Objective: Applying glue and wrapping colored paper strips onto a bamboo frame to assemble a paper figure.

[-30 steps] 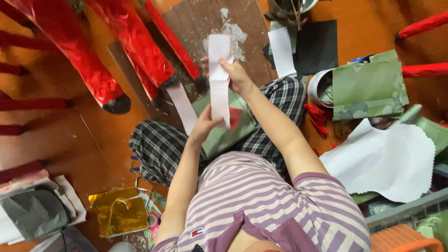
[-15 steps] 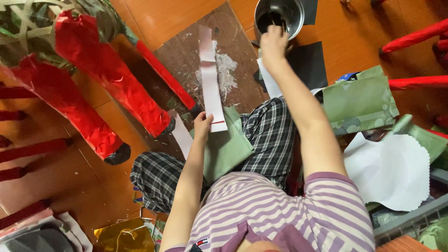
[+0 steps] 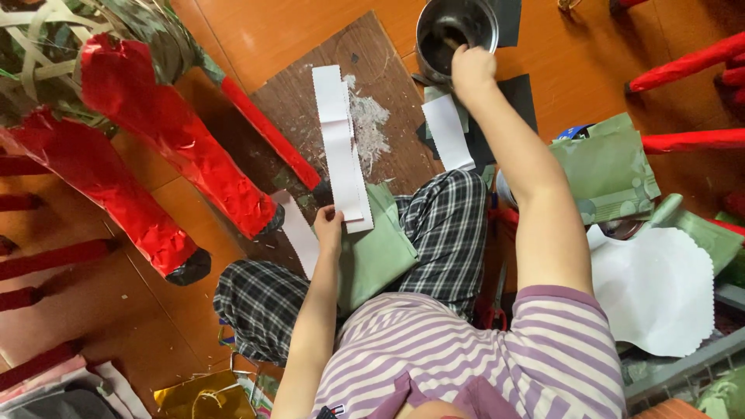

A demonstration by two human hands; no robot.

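**Paper strip laid out, one hand at the bowl**

I sit cross-legged on the orange floor, and my left hand (image 3: pixel 328 225) pins the near end of a long white paper strip (image 3: pixel 341 143) with its fingers closed down on it. The strip lies flat on the brown board (image 3: pixel 310 101) in front of my knees. Its long axis runs away from me, almost straight up the view, tilting slightly left at the far end; the near end points at my lap and overlaps a green sheet (image 3: pixel 380 252) resting on my checked trousers. Along the strip's right edge sits a patch of white smear (image 3: pixel 371 128) on the board.

My right hand (image 3: pixel 472 68) is stretched out far ahead, at the rim of a dark metal bowl (image 3: pixel 454 27), fingers curled; I cannot tell whether they grip anything inside. A shorter white paper piece (image 3: pixel 448 132) lies between the bowl and my right knee, on a black sheet (image 3: pixel 512 101).

To my left stand red foil-wrapped legs (image 3: pixel 163 132). To my right lie green papers (image 3: pixel 609 167) and a large white sheet (image 3: pixel 660 291).
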